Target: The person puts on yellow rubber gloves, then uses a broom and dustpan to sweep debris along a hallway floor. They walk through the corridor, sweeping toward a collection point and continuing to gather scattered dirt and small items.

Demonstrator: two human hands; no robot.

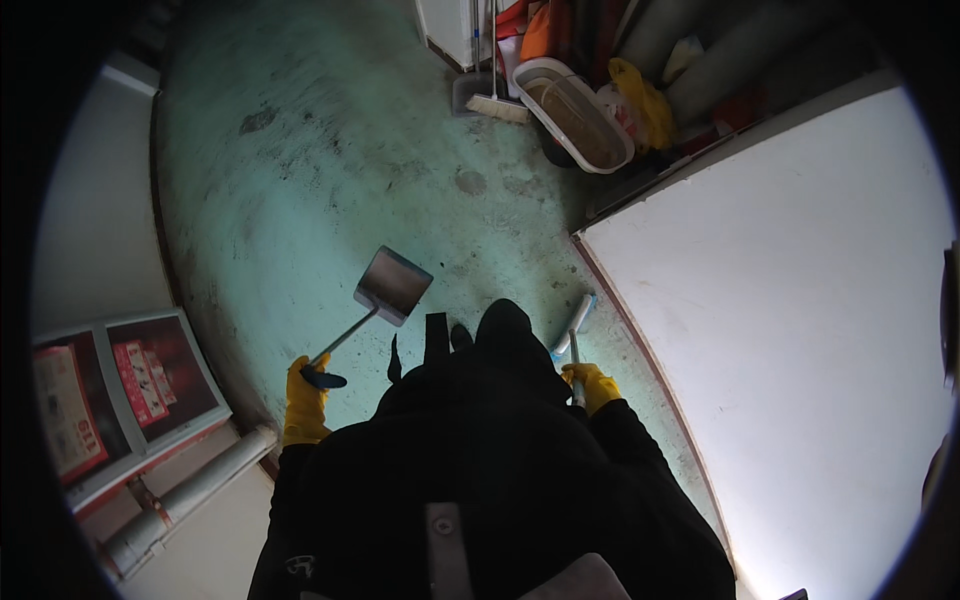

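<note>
My left hand (303, 405), in a yellow rubber glove, is closed around the handle of a long-handled dustpan (394, 284). Its grey, square pan reaches out ahead over the green floor; whether it touches the floor I cannot tell. A dark grip end sticks out beside the glove. On the right, my right hand (596, 389), gloved the same way, grips the handle of a broom (574, 328). The broom's narrow white and blue head points forward near the foot of the white wall. My dark clothing hides part of the broom handle.
A white wall (790, 280) runs along my right. Ahead right stand a white tub (580, 115), a yellow bag (643, 100), another broom (497, 108) and a grey dustpan (468, 92). On the left are a framed cabinet (120, 395) and a pipe (190, 495). The green floor (330, 180) is stained.
</note>
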